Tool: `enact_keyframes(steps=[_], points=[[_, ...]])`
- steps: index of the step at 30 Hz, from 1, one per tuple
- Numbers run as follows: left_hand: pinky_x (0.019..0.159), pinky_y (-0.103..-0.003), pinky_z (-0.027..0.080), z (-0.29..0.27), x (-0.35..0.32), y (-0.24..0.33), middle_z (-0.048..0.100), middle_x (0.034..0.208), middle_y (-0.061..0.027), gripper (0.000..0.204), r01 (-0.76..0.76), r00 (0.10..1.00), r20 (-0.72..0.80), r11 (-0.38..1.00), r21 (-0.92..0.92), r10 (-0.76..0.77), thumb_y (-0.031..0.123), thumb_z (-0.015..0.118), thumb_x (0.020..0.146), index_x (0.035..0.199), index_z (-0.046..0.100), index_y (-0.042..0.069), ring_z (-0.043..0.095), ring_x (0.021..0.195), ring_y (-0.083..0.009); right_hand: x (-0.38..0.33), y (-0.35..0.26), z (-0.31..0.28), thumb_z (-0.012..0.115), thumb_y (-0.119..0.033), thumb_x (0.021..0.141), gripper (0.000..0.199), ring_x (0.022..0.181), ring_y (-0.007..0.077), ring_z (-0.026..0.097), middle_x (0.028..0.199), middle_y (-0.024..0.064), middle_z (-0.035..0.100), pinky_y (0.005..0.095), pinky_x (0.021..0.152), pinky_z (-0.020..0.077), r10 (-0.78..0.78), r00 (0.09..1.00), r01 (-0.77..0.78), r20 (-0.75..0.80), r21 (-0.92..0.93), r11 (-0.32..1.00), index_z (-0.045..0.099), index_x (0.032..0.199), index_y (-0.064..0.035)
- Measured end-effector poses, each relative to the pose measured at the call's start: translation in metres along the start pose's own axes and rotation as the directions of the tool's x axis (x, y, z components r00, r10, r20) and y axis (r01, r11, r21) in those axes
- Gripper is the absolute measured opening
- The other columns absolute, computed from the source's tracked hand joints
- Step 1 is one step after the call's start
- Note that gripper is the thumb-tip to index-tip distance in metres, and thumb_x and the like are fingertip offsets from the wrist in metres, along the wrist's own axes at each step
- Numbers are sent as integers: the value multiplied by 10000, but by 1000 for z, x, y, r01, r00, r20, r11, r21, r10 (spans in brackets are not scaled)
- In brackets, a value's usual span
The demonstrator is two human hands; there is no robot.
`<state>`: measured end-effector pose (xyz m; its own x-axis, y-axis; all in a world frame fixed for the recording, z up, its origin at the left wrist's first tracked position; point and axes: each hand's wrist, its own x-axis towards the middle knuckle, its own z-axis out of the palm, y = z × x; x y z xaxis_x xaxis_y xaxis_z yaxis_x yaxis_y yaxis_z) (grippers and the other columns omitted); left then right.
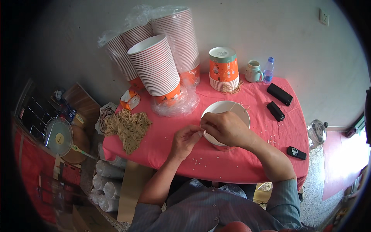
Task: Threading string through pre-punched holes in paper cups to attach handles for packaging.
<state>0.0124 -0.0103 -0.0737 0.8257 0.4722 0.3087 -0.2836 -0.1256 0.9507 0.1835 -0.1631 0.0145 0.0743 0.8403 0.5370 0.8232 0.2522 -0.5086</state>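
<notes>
While fingers pinch, round white paper bucket, wiry twine bundle.

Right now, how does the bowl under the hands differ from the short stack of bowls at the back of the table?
The bowl under the hands stands mouth up, showing its white inside; the short stack is upside down, bases upward. The bowl is single, while the stack holds several nested bowls. The right hand grips the bowl's near rim, with the left hand beside it; nothing touches the stack. Both sit on the red tablecloth.
</notes>
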Motion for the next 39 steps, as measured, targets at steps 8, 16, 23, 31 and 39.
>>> enact_keyframes(steps=[8,16,23,31,39], points=[[868,-245,557,-4,2,-5,773,1059,-30,138,-8,1000,18,1000,26,8,31,702,1052,1179,750,8,701,978,-79,-1,-5,-3,688,-188,998,129,758,412,740,812,164,736,527,685,575,6,1000,-6,12,17,1000,710,1027,-65],[709,-268,532,-10,6,15,779,963,-57,151,-178,983,101,904,389,150,8,726,993,1137,769,31,679,821,-98,-3,-8,-13,709,-168,981,112,736,402,734,786,172,730,509,677,572,-38,998,38,51,15,999,730,1023,-65],[844,-332,569,-15,7,15,723,1205,-100,151,-332,943,214,771,543,255,83,778,989,1130,752,36,718,1009,-216,-15,-24,-40,766,-182,933,145,731,341,738,785,127,738,464,668,562,-26,984,46,175,-112,993,780,1062,-118],[938,-427,549,-36,29,43,732,1101,-153,179,-279,944,26,749,601,330,159,774,1002,1081,692,21,722,1056,-342,-21,-32,-71,782,-228,911,194,871,344,765,960,101,790,492,744,586,185,971,-115,153,-382,917,757,1069,-119],[817,-237,473,-46,51,50,644,987,30,211,-196,940,-226,945,263,257,226,701,1112,1112,690,16,561,912,-53,-8,4,-66,904,-310,838,399,1028,322,755,1072,81,790,470,885,592,165,947,-137,275,-120,983,739,1133,-99]])
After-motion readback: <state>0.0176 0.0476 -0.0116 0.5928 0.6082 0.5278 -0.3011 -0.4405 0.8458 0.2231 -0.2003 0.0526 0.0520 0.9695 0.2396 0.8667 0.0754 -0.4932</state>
